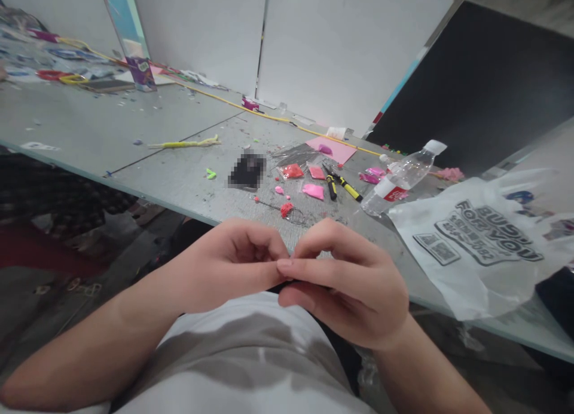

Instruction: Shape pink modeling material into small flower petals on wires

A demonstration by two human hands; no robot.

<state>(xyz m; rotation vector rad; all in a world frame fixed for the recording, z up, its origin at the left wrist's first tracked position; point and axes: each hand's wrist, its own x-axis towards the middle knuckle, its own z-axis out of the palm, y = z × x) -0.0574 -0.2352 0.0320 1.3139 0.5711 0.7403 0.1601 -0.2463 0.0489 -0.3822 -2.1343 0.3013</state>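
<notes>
My left hand (pixel 237 261) and my right hand (pixel 352 276) meet at the fingertips, just in front of the table's near edge. Both are closed in a pinch. Whatever lies between the fingers, if anything, is hidden. Just beyond them on the table is a red clay piece (pixel 286 209) beside a loop of thin wire (pixel 296 214). A small pink clay bit (pixel 278 190) lies near it. Farther back are a pink clay packet (pixel 313 191), a red-orange clay packet (pixel 292 171) and black-and-yellow pliers (pixel 341 184).
A plastic bottle (pixel 399 181) leans at the right beside a white plastic bag (pixel 484 241). A yellow cord (pixel 269 116) runs along the back by white panels (pixel 341 49). Left stand a purple carton (pixel 140 70) and scissors (pixel 63 76). A yellow-green bundle (pixel 188 143) lies mid-table.
</notes>
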